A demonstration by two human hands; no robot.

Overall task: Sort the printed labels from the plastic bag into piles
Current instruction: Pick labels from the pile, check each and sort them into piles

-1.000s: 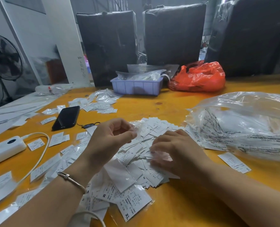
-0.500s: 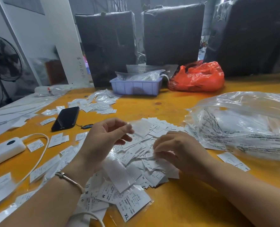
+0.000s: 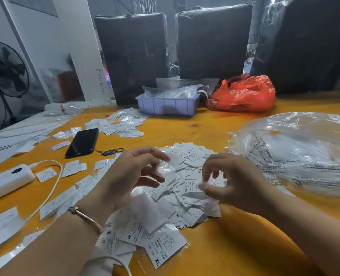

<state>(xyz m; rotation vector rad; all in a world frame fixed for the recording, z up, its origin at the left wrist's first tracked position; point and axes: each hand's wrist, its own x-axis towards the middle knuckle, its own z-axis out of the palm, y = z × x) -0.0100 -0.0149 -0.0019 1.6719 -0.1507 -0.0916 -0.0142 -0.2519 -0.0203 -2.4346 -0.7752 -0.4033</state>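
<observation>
A loose heap of white printed labels (image 3: 193, 154) lies mid-table on the orange top. My left hand (image 3: 129, 174) hovers over its left side and pinches a blurred white label (image 3: 173, 163) between thumb and fingertips. My right hand (image 3: 236, 182) hovers over the right side, its fingertips pinching another blurred label (image 3: 204, 186). A big clear plastic bag (image 3: 304, 152) with black print lies to the right of the heap. Labels marked M and XL (image 3: 165, 244) lie in front, near my left forearm.
A black phone (image 3: 83, 142) and a white power bank (image 3: 6, 182) with its cable (image 3: 53, 188) lie at the left among scattered labels. Another label pile (image 3: 125, 124) sits further back. A blue tray (image 3: 167, 105), a red bag (image 3: 242, 94) and black wrapped bundles (image 3: 133, 56) line the far edge.
Both hands have lifted off the heap. The right hand, earlier pressed into the labels, now holds one up at its fingertips; the left hand has kept its label and risen slightly.
</observation>
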